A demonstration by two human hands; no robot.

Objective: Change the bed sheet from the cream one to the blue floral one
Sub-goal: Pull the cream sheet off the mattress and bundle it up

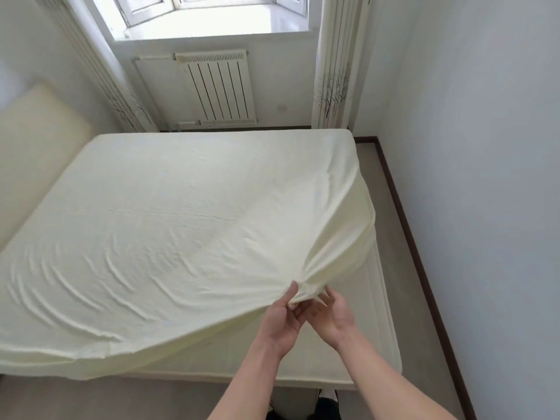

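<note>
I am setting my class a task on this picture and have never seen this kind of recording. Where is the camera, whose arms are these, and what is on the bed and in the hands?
One camera, worn on a person's head, looks forward and down, so the bare arms are the wearer's own. There is no machine. The left hand pinches the lifted corner of the cream sheet; the right hand is at the same corner, its grip unclear. That corner is off the mattress, the rest still spread over it. A radiator stands under the window. No blue floral sheet shows.
</note>
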